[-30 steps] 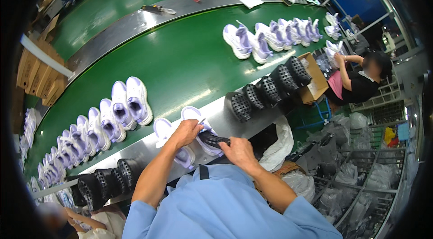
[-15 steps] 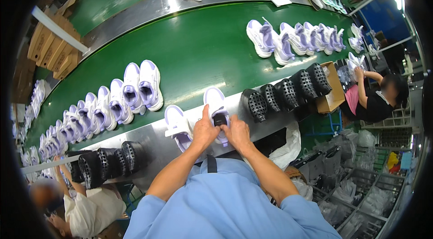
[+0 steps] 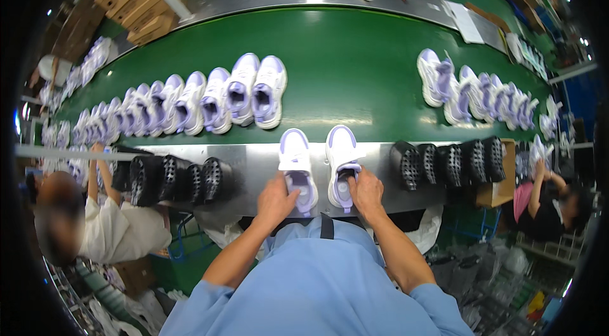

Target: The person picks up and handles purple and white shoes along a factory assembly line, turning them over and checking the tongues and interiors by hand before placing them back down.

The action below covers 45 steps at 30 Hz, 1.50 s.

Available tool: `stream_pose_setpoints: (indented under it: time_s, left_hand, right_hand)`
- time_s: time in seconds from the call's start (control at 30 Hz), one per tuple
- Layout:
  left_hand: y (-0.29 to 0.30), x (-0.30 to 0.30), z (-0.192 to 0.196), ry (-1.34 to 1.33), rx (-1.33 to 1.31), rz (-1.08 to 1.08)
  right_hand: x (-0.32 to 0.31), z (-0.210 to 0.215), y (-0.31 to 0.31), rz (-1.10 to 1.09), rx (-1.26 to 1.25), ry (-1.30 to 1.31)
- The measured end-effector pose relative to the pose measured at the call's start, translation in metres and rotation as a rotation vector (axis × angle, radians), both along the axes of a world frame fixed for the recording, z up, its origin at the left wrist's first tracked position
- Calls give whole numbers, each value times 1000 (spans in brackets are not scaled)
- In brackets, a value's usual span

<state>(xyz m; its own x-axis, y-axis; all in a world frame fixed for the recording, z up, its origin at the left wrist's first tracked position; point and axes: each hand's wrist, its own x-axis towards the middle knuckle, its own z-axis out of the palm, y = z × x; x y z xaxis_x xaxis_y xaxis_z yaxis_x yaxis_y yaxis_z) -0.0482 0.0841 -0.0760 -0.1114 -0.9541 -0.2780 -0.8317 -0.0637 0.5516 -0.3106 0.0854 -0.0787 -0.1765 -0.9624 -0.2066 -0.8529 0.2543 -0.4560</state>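
Your left hand (image 3: 276, 200) curls round the left shoe (image 3: 295, 148), your right hand (image 3: 368, 193), half-closed, holds the right shoe (image 3: 342, 146); the pair's already side by side on the counter (image 3: 252, 177), work inside them seemingly unfinished.

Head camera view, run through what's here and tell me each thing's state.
Left near shoe: upright, toe away, opening up.
Right near shoe: upright, toe away, opening up.
Left hand: touching left near shoe's side, grip unclear.
Right hand: touching right near shoe's side, grip unclear.
Left shoe row: upright, toes away.
Right shoe row: upright, close together.
Left black forms: standing, close together.
Right black forms: standing in a row.
White sheet: lying flat.
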Motion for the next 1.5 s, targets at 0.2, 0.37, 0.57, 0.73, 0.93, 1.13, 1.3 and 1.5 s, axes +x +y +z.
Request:
stream_pose_setpoints:
  time_s: [0.2, 0.37, 0.57, 0.73, 0.93, 1.13, 1.3, 1.5]
  left_hand:
    - [-35, -25, 10, 190, -84, -109]
    - [8, 63, 58, 79, -449, 71]
    - [25, 211, 101, -623, -684, 551]
    - [30, 253, 85, -669, -634, 490]
    - [26, 127, 149, -126, -809, 304]
    - [1, 28, 124, 356, -677, -384]
    - [-46, -15, 104, 1157, 279, 56]
    - [-51, -24, 61, 1068, 350, 458]
  right_hand:
    - [2, 19, 13, -87, 98, 52]
    - [-1, 82, 40, -67, 77, -5]
    - [39, 74, 43, -101, 130, -425]
    - [69, 80, 32, 127, 110, -333]
    - [119, 97, 9, -35, 196, -936]
    - [107, 95, 4, -425, 361, -1750]
    - [77, 97, 24, -167, 726, -1488]
    - [58, 144, 45, 196, 200, -199]
